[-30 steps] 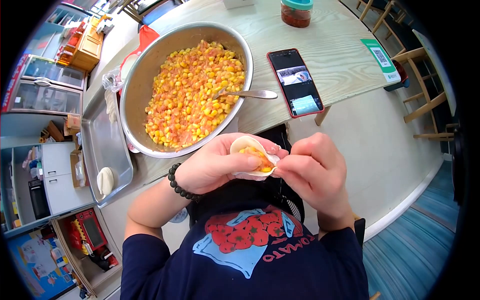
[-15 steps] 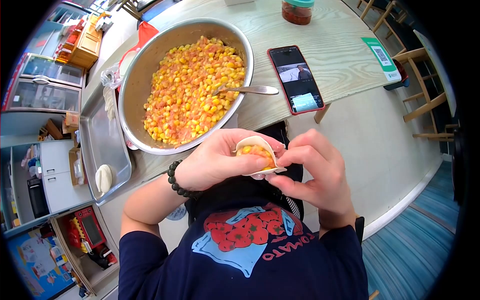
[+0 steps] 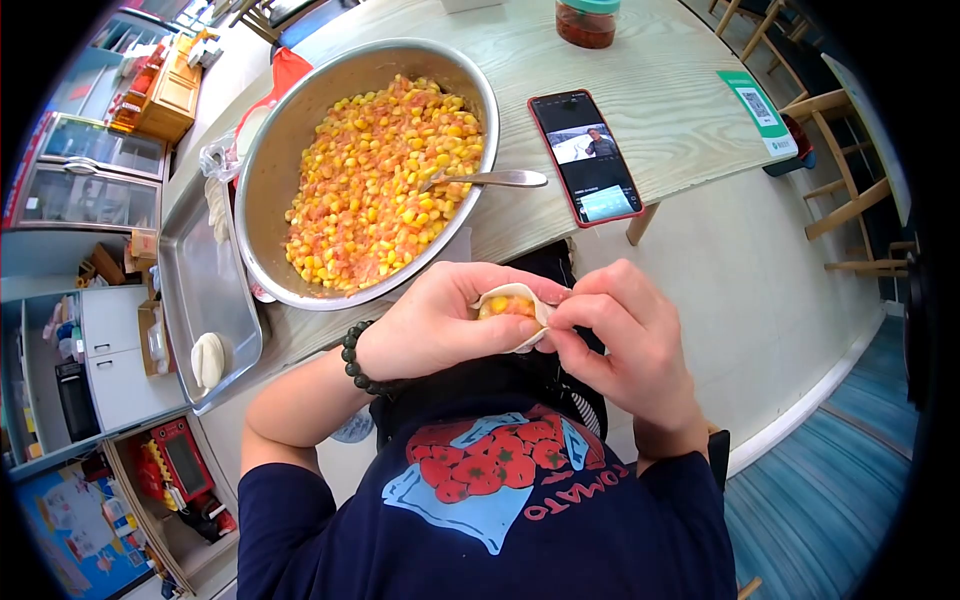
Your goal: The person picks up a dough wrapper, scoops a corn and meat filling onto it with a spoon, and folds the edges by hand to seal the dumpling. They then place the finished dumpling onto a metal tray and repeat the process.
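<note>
A dumpling (image 3: 511,306) with corn and pinkish filling showing in its partly folded wrapper sits in my left hand (image 3: 430,320), whose thumb and fingers curl round it. On its right edge the thumb and forefinger of my right hand (image 3: 625,340) pinch the dough. Just beyond my left hand, a big metal bowl (image 3: 262,200) holds a corn and minced filling (image 3: 385,180). A spoon (image 3: 505,179) rests in that filling, its handle lying over the bowl's right rim.
Left of the bowl is a metal tray (image 3: 190,290) with a folded dumpling (image 3: 208,360) on it. A phone (image 3: 586,157) lies on the wooden table (image 3: 680,110), near a green-and-white QR card (image 3: 757,112). Farther back stands a teal-lidded jar (image 3: 586,22). Chairs (image 3: 850,205) are at the right.
The wrapper's right side has been drawn closer together, and less filling shows. My right fingers have shifted slightly left along the dough edge.
</note>
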Demonstrator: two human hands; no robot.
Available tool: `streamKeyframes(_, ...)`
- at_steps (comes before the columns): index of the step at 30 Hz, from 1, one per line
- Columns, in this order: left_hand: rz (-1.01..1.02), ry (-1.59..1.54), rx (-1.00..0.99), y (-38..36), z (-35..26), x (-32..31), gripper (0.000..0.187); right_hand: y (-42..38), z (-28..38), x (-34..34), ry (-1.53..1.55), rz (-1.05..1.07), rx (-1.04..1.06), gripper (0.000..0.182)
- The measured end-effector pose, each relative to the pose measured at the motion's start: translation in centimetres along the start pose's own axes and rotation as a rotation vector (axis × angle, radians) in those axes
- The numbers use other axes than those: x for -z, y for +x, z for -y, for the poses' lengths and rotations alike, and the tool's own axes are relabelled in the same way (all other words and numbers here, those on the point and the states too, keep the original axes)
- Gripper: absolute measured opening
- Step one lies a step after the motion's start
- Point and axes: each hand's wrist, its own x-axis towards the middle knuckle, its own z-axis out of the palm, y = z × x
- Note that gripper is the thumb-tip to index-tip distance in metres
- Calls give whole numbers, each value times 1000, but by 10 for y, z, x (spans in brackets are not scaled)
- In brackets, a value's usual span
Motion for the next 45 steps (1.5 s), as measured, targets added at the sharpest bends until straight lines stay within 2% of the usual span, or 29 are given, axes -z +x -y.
streamKeyframes(3, 24, -153, -5, 2, 3, 2, 34, -2, 2, 1, -6, -5, -30, 26)
streamKeyframes(7, 16, -145, -11, 2, 4, 3, 33, 0, 2, 4, 76, -9, -72, 26)
streamKeyframes(9, -7, -64, -19, 2, 0, 1, 32, 0, 0, 3, 30, 23, -3, 25)
streamKeyframes(13, -41, 56, 7, 3, -1, -1, 29, -1, 0, 1, 18, 21, 2, 24)
streamKeyframes(15, -65, 150, -57, 3, 1, 0, 27, 1, 3, -1, 62, -77, -164, 24)
streamKeyframes(18, -55, 234, -88, 4, 0, -1, 30, 0, -2, 3, 16, -3, -82, 24)
streamKeyframes(22, -46, 143, -172, 9, 3, 0, 34, -2, -3, 4, 23, -10, -81, 23)
streamKeyframes(24, -23, -59, 54, 6, -5, 1, 39, -4, -3, 6, 105, 19, -181, 23)
streamKeyframes(25, -16, -61, 52, 6, -5, 1, 39, -5, -3, 7, 98, 18, -183, 23)
streamKeyframes(28, -9, -13, 50, 6, -1, 0, 36, -5, -5, 7, 88, 67, -178, 24)
streamKeyframes(30, -32, 144, -2, 7, 6, -1, 34, -3, -5, 7, -52, 52, -33, 24)
streamKeyframes(33, -4, 304, -77, 6, 2, -1, 34, -2, 0, 2, -37, -39, -141, 21)
streamKeyframes(37, -10, 410, -74, 6, 0, -1, 37, -7, -2, 5, -48, 28, -83, 23)
streamKeyframes(39, 26, -72, 45, 8, -3, 0, 40, -8, 0, 4, 33, -32, -126, 23)
streamKeyframes(40, 47, -202, 59, 9, 0, 2, 42, -8, 2, 4, 36, -30, -129, 23)
streamKeyframes(43, 96, -282, 25, 12, 9, 5, 43, -9, 4, 4, 107, -28, -245, 22)
streamKeyframes(45, 34, -268, 20, 13, 10, -1, 44, -10, 0, 1, -35, -25, -141, 21)
